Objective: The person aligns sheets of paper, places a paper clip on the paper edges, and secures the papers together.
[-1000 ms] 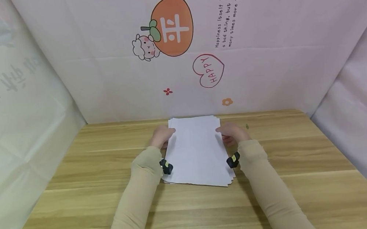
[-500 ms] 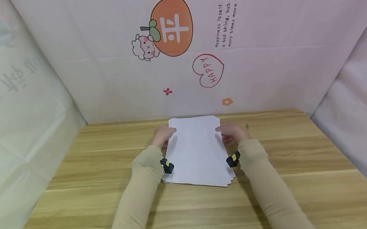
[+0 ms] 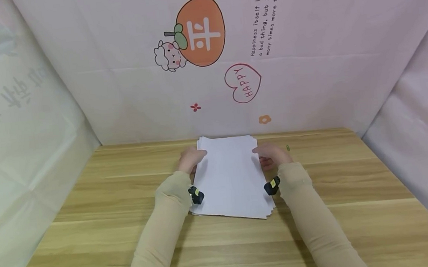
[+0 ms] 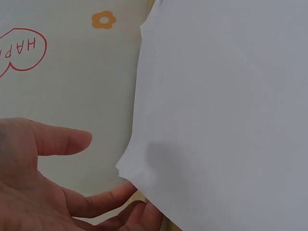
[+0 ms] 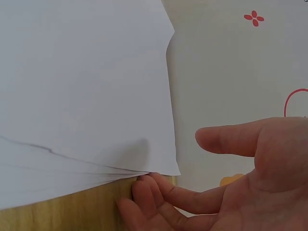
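Note:
A stack of white paper sheets [image 3: 229, 179] lies on the table, its edges uneven and fanned slightly at the corners. My left hand [image 3: 192, 158] is at the stack's left side; in the left wrist view its thumb stands apart above the paper while the fingertips [image 4: 127, 190] meet the edge near a corner. On the opposite side is my right hand [image 3: 274, 153]. The right wrist view has its fingertips [image 5: 151, 180] against the sheets' edges, with the thumb raised clear. Several layers of paper show there, slightly parted. The paper hides some left fingertips.
A small green loop, like a paper clip [image 3: 288, 148], lies right of my right hand. The wooden table [image 3: 225, 252] meets a printed white cloth backdrop [image 3: 137, 102] just behind the stack. Cloth walls also rise at left and right.
My left hand has shifted slightly to the right, and the stack's left edge has moved inward a little with it. My right hand stays practically in place.

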The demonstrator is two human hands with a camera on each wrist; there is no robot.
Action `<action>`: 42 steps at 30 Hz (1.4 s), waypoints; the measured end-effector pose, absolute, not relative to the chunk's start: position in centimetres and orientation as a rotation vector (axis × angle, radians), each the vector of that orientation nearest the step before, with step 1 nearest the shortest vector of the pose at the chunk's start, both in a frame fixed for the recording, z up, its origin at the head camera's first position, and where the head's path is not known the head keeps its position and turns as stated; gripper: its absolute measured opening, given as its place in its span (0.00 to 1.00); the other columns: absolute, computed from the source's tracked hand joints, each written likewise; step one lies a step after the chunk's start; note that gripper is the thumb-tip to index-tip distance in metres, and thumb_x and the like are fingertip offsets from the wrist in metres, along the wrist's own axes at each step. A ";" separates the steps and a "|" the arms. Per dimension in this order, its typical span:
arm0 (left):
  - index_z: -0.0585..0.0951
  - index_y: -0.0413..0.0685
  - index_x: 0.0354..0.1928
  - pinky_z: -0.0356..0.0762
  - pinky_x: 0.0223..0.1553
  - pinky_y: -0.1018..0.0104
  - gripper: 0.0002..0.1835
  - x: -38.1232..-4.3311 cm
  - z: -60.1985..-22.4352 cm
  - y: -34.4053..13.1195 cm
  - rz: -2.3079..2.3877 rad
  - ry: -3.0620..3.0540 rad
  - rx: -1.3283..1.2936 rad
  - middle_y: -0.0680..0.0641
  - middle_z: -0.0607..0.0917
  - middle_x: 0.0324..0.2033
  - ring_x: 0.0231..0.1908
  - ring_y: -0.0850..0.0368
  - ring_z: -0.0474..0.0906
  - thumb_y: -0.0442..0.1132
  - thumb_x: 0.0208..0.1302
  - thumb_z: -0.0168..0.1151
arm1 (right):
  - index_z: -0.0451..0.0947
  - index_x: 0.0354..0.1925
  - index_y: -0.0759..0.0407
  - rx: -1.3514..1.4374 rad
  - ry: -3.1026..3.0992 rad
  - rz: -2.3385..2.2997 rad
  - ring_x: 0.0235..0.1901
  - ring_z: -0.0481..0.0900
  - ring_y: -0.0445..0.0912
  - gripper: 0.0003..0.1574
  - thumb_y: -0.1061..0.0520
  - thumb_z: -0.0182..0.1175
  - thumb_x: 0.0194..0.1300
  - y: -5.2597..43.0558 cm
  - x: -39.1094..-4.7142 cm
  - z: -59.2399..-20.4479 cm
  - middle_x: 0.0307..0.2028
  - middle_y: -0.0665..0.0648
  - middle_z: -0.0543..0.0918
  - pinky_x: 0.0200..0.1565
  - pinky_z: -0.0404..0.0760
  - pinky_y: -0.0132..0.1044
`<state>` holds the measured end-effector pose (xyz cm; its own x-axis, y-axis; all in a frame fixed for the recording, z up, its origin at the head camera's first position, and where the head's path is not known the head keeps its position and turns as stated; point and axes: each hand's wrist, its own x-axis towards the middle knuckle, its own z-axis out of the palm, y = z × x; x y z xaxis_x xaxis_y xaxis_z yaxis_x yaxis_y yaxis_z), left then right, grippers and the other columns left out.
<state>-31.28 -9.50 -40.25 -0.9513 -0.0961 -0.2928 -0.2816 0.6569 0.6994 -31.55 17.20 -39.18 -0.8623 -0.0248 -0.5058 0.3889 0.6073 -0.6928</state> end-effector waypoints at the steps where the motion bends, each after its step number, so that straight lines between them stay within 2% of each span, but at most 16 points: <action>1: 0.74 0.40 0.32 0.59 0.11 0.68 0.16 -31.3 -40.2 -9.4 1.188 2.641 -0.297 0.51 0.63 0.13 0.09 0.60 0.57 0.48 0.63 0.52 | 0.65 0.57 0.68 0.289 2.361 -1.190 0.38 0.75 0.50 0.28 0.49 0.51 0.68 17.3 -31.8 -39.4 0.43 0.62 0.72 0.42 0.82 0.41; 5: 0.75 0.37 0.38 0.59 0.11 0.69 0.16 -31.3 -40.0 -9.3 1.238 2.621 -0.287 0.50 0.64 0.16 0.09 0.60 0.56 0.46 0.64 0.52 | 0.64 0.54 0.69 0.307 2.333 -1.234 0.37 0.74 0.50 0.27 0.50 0.52 0.68 17.5 -32.0 -39.4 0.41 0.63 0.71 0.42 0.82 0.40; 9: 0.75 0.36 0.42 0.67 0.16 0.68 0.17 -31.2 -39.7 -9.3 1.283 2.605 -0.311 0.45 0.71 0.28 0.19 0.56 0.66 0.46 0.64 0.52 | 0.65 0.49 0.70 0.305 2.317 -1.257 0.35 0.74 0.50 0.25 0.50 0.51 0.68 17.5 -31.6 -38.8 0.36 0.61 0.71 0.40 0.81 0.39; 12: 0.76 0.37 0.41 0.72 0.21 0.66 0.16 -31.1 -39.4 -9.3 1.310 2.608 -0.312 0.44 0.73 0.34 0.27 0.53 0.71 0.46 0.63 0.53 | 0.65 0.49 0.70 0.295 2.315 -1.273 0.35 0.75 0.50 0.25 0.49 0.51 0.68 17.5 -31.4 -38.7 0.35 0.60 0.71 0.41 0.81 0.40; 18: 0.74 0.41 0.33 0.74 0.25 0.64 0.12 -30.9 -39.1 -9.5 1.339 2.624 -0.295 0.47 0.70 0.29 0.29 0.52 0.70 0.44 0.63 0.52 | 0.64 0.51 0.70 0.310 2.308 -1.311 0.39 0.74 0.51 0.24 0.50 0.50 0.70 17.3 -31.3 -38.9 0.39 0.63 0.71 0.49 0.79 0.44; 23: 0.72 0.44 0.27 0.77 0.29 0.62 0.10 -30.8 -39.1 -9.5 1.377 2.620 -0.303 0.48 0.69 0.27 0.31 0.53 0.70 0.43 0.61 0.53 | 0.66 0.50 0.72 0.305 2.336 -1.282 0.39 0.76 0.53 0.25 0.50 0.50 0.70 17.3 -31.0 -38.8 0.40 0.65 0.73 0.51 0.79 0.45; 27: 0.67 0.46 0.21 0.70 0.21 0.66 0.12 -31.0 -39.3 -9.5 1.376 2.619 -0.330 0.50 0.66 0.21 0.22 0.56 0.65 0.41 0.60 0.53 | 0.65 0.55 0.73 0.316 2.322 -1.297 0.41 0.76 0.54 0.28 0.49 0.50 0.70 17.4 -30.7 -38.7 0.41 0.65 0.74 0.52 0.78 0.46; 31: 0.65 0.47 0.21 0.61 0.15 0.67 0.13 -31.3 -39.5 -9.6 1.402 2.577 -0.373 0.51 0.62 0.16 0.15 0.58 0.59 0.40 0.61 0.53 | 0.63 0.58 0.73 0.330 2.306 -1.317 0.42 0.76 0.55 0.30 0.50 0.50 0.70 17.4 -30.7 -38.8 0.43 0.65 0.73 0.53 0.78 0.46; 34: 0.69 0.44 0.26 0.63 0.18 0.66 0.10 -31.4 -39.7 -9.8 1.423 2.547 -0.383 0.50 0.64 0.19 0.18 0.57 0.61 0.41 0.61 0.54 | 0.62 0.60 0.71 0.333 2.303 -1.328 0.43 0.76 0.55 0.31 0.50 0.50 0.70 17.4 -30.9 -39.0 0.45 0.66 0.73 0.53 0.78 0.46; 36: 0.73 0.41 0.32 0.67 0.23 0.65 0.10 -31.3 -39.9 -9.8 1.438 2.536 -0.366 0.48 0.68 0.25 0.23 0.55 0.65 0.42 0.61 0.55 | 0.62 0.60 0.70 0.341 2.300 -1.336 0.44 0.76 0.55 0.30 0.50 0.51 0.70 17.4 -31.0 -39.2 0.46 0.66 0.72 0.53 0.78 0.45; 38: 0.75 0.36 0.43 0.73 0.34 0.62 0.15 -31.3 -40.0 -9.9 1.472 2.519 -0.343 0.45 0.74 0.34 0.33 0.52 0.69 0.42 0.61 0.55 | 0.62 0.60 0.70 0.339 2.296 -1.346 0.44 0.76 0.55 0.30 0.50 0.51 0.69 17.4 -31.0 -39.3 0.47 0.66 0.72 0.53 0.78 0.45; 40: 0.72 0.32 0.51 0.74 0.46 0.57 0.22 -31.2 -40.2 -10.0 1.523 2.491 -0.320 0.41 0.74 0.46 0.43 0.49 0.70 0.40 0.59 0.55 | 0.62 0.60 0.71 0.332 2.294 -1.351 0.44 0.76 0.55 0.30 0.50 0.51 0.69 17.3 -31.0 -39.3 0.47 0.66 0.73 0.53 0.77 0.45; 42: 0.69 0.29 0.54 0.73 0.53 0.54 0.25 -31.0 -40.3 -9.9 1.572 2.466 -0.299 0.38 0.74 0.51 0.46 0.47 0.69 0.38 0.56 0.54 | 0.63 0.59 0.71 0.328 2.294 -1.351 0.43 0.76 0.54 0.30 0.50 0.52 0.69 17.3 -30.9 -39.2 0.47 0.66 0.73 0.54 0.77 0.45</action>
